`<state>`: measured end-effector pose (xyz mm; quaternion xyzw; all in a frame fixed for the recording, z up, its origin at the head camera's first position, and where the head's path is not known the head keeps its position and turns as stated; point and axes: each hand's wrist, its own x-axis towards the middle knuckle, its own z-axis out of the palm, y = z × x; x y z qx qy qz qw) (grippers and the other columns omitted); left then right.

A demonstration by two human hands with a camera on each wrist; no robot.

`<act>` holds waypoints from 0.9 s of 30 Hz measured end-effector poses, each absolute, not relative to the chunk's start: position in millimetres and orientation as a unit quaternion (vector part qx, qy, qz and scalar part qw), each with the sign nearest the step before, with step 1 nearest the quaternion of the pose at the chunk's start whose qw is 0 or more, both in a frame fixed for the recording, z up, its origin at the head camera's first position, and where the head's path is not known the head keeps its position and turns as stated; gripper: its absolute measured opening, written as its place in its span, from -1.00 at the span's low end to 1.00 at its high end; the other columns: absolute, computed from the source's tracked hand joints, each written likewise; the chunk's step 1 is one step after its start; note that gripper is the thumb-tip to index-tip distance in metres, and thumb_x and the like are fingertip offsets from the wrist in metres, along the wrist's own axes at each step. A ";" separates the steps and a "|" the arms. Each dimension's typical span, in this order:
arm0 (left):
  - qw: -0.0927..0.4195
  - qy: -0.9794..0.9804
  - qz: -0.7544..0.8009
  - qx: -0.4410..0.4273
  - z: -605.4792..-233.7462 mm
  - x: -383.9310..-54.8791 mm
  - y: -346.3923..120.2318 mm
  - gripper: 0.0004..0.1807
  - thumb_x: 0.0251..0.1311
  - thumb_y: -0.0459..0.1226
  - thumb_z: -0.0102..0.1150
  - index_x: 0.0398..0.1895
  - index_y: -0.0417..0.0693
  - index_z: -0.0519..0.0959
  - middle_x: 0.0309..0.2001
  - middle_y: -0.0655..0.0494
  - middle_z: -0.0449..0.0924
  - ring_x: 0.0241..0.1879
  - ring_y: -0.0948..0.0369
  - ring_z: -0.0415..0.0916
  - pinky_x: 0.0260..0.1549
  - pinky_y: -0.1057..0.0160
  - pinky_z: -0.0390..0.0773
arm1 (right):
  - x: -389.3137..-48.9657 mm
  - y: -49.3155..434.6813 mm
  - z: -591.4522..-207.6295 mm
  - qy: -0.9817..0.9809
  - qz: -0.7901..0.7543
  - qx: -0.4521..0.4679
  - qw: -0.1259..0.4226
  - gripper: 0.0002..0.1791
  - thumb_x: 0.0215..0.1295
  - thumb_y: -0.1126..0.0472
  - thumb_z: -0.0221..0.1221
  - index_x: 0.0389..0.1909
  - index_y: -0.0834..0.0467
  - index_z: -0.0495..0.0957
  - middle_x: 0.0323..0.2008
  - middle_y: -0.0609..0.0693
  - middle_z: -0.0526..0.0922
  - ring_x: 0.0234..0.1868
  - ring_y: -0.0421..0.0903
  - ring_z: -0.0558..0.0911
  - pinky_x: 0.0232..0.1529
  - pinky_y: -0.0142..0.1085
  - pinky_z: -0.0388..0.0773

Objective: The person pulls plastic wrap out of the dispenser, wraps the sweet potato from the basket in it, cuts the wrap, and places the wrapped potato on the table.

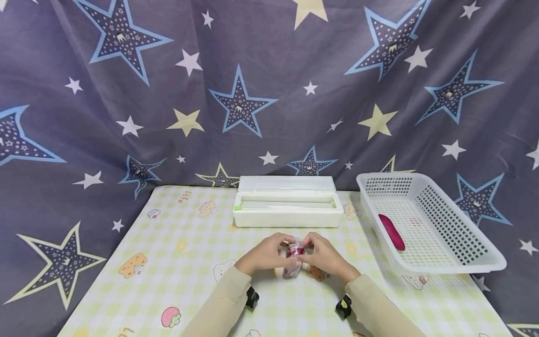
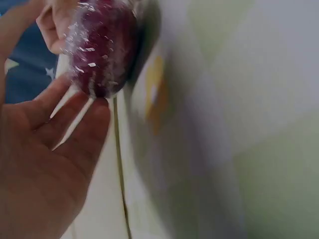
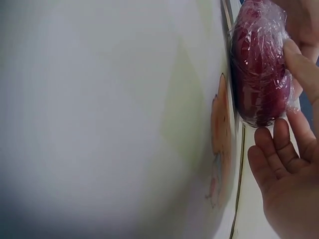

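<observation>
A purple-red oblong sweet potato [image 1: 296, 250] wrapped in crinkled clear cling film is between both hands, just above the table in front of the white box. The left hand [image 1: 269, 252] holds it from the left, and the left wrist view has its fingertips against the rounded end. From the right, the right hand [image 1: 327, 256] grips it. In the right wrist view the thumb [image 3: 301, 67] presses on the film-covered side while the other fingers lie at its lower end. Film wraps the sweet potato [image 3: 261, 64] closely, with loose folds at its edge.
A white cling film dispenser box [image 1: 288, 219] with its lid raised stands behind the hands, a green slider [image 1: 237, 208] at its left. To the right is a white perforated basket [image 1: 442, 269] containing a magenta oblong item [image 1: 391, 232]. A starry curtain [image 1: 269, 93] hangs behind the checked tablecloth [image 1: 177, 271].
</observation>
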<state>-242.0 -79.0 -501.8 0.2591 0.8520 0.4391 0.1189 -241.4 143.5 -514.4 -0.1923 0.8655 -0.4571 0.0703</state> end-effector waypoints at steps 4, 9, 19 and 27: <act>0.126 0.856 0.412 0.284 -499.1 -238.0 -78.7 -0.10 -0.05 0.00 0.60 0.35 -0.05 0.38 0.28 0.08 0.36 0.21 0.12 0.39 0.23 0.08 0.42 | -241.6 144.3 -513.2 0.871 -0.449 -0.190 0.066 -0.55 0.11 -0.08 0.48 -0.23 0.08 0.46 -0.20 -0.07 0.52 -0.18 -0.07 0.57 -0.14 -0.22 0.55; 0.107 0.862 0.400 0.294 -500.8 -237.4 -77.0 -0.15 -0.03 -0.16 0.58 0.35 -0.07 0.38 0.28 0.08 0.39 0.21 0.13 0.39 0.24 0.10 0.41 | -242.6 146.0 -512.8 0.869 -0.446 -0.205 0.066 -0.66 0.25 -0.08 0.38 -0.25 0.06 0.52 -0.23 -0.08 0.50 -0.20 -0.07 0.55 -0.15 -0.26 0.53; 0.099 0.854 0.386 0.333 -504.5 -242.1 -87.3 -0.21 0.06 -0.39 0.36 0.45 -0.03 0.36 0.34 0.00 0.39 0.21 0.12 0.43 0.18 0.17 0.45 | -249.5 154.8 -516.3 0.854 -0.461 -0.239 0.043 -0.89 0.47 0.11 0.19 -0.25 0.05 0.59 -0.03 -0.05 0.53 0.06 -0.03 0.52 0.08 -0.05 0.52; 0.147 0.840 0.385 0.352 -504.6 -247.0 -98.6 -0.29 0.33 -0.33 0.17 0.53 -0.06 0.22 0.49 -0.02 0.21 0.36 0.03 0.31 0.32 0.05 0.33 | -249.1 152.0 -513.9 0.828 -0.507 -0.224 0.092 -0.73 0.46 0.10 0.20 0.09 0.10 0.55 0.16 0.04 0.58 0.22 0.12 0.54 0.23 0.03 0.47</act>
